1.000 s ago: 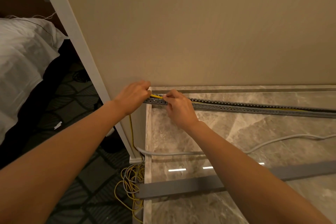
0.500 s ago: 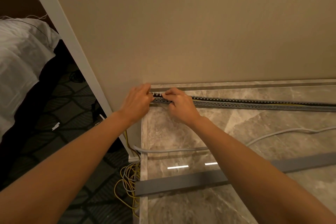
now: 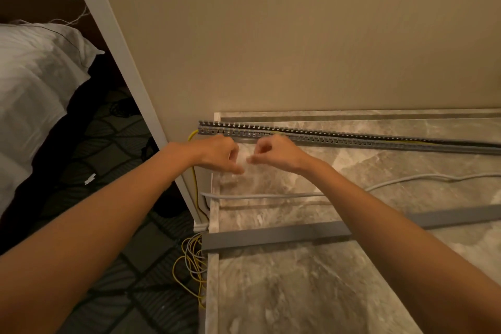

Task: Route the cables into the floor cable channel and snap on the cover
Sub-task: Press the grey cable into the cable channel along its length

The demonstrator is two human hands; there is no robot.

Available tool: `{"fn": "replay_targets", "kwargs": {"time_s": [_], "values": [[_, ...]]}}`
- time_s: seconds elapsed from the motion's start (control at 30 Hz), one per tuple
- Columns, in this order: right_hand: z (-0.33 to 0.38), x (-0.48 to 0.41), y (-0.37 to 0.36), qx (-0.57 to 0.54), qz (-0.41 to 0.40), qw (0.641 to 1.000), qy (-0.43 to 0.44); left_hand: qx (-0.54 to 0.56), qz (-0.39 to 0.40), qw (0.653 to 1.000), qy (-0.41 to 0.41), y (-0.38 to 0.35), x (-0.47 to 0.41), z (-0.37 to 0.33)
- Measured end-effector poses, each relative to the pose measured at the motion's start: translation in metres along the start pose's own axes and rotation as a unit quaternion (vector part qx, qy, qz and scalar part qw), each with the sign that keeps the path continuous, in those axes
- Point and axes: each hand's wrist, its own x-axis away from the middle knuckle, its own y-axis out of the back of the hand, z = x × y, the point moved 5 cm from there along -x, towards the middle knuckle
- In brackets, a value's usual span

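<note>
A grey slotted cable channel (image 3: 339, 136) lies on the marble floor along the beige wall. A yellow cable (image 3: 194, 179) leaves its left end and drops down the wall corner; yellow also shows inside the channel farther right. A loose grey cable (image 3: 271, 195) crosses the marble in front. The flat grey cover (image 3: 273, 237) lies nearer me. My left hand (image 3: 217, 153) and my right hand (image 3: 276, 153) hover just in front of the channel's left end, fingers loosely curled, holding nothing, off the channel.
A tangle of yellow and grey cables (image 3: 192, 266) lies on the dark patterned carpet by the marble edge. A white door frame (image 3: 127, 70) runs diagonally at left. A bed with white linen (image 3: 32, 84) stands beyond it.
Both hands have let go of the channel's left end and pulled back toward me. The yellow cable end is no longer pinched at the channel.
</note>
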Motion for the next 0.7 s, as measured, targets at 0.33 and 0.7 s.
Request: {"fn": "replay_targets", "kwargs": {"time_s": [0.33, 0.7], "values": [[-0.015, 0.019, -0.027, -0.039, 0.278, 0.956, -0.081, 0.023, 0.028, 0.999, -0.010, -0.018, 0.014, 0.001], [0.018, -0.028, 0.013, -0.010, -0.112, 0.992, 0.052, 0.172, -0.375, 0.909, 0.055, 0.010, 0.026, 0.066]]}}
